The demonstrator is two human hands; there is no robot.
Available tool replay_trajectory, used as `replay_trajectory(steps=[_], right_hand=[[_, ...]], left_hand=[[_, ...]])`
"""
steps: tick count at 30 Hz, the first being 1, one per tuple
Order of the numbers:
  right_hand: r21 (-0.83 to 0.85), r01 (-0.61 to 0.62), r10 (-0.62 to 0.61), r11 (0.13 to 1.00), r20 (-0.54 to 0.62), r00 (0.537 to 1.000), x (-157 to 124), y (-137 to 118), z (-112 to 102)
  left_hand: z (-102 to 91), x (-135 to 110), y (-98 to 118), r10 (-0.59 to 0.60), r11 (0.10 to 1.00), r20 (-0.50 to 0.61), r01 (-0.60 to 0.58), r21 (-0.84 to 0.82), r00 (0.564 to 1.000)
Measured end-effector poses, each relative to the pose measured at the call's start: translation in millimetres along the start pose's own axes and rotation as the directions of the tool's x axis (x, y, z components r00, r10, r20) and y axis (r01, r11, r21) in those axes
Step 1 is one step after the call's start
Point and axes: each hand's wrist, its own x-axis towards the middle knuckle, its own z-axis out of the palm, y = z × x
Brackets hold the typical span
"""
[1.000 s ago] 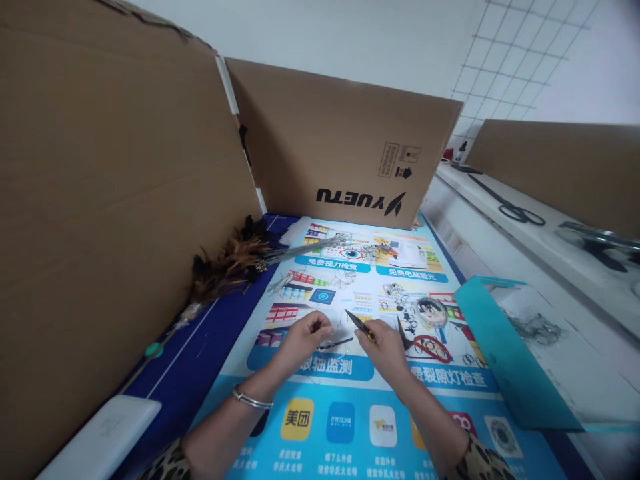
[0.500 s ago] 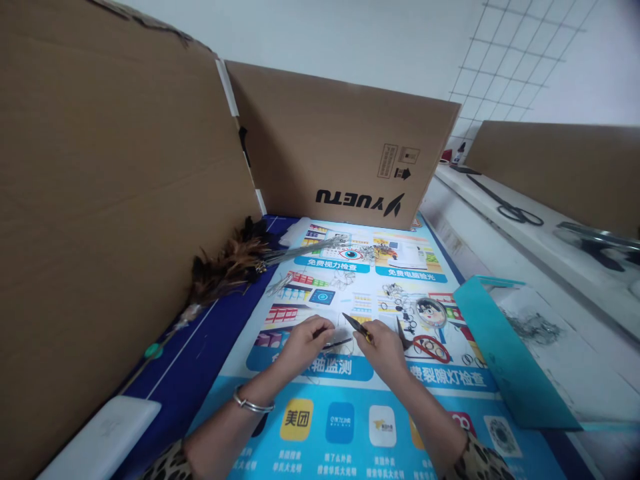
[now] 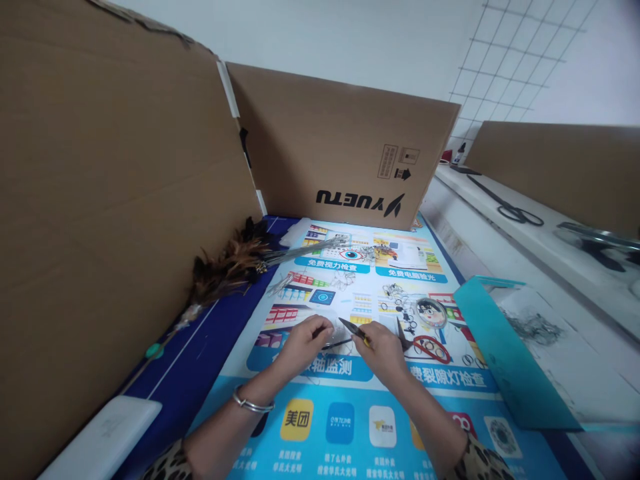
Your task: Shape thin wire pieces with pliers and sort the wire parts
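A: Far left: cardboard screen upright. Near left: white pad on blue table. Between them: feather duster, lying flat, handle toward near left.

B: Left hand?

A: Curled over printed mat, fingers pinched on thin wire piece. Bangle on wrist. Wire piece low over mat, between both hands, dark end pointing right.

B: Change against one second ago?

A: Left hand nearly fixed. Right hand shifted left; tip of small pliers now nearer the left fingers, just above the wire piece. Contact between tip and wire: cannot tell.

B: Meaning for the work?

A: Judged: tool closing on held wire, engagement near, not confirmed.

B: Right hand grip?

A: Closed around the pliers' yellow handle. Tool tip pointing far left.

B: Further right?

A: Loose wire rings on mat beyond right hand. Teal tray, tilted, near right. Far right bench: scissors, well apart.
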Motion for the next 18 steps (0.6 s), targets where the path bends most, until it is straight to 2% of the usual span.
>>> replay_trajectory(steps=[7, 18], right_hand=[[0.041, -0.037, 0.037, 0.998, -0.015, 0.999, 1.2, 1.2, -0.3], [0.025, -0.001, 0.0, 1.0, 0.018, 1.0, 1.3, 3.5, 0.4]], left_hand=[[0.9, -1.4, 1.3, -0.022, 1.0, 0.048, 0.023, -0.012, 0.999], [1.1, 0.3, -2.8, -0.021, 0.999, 0.013, 0.021, -0.05, 1.0]])
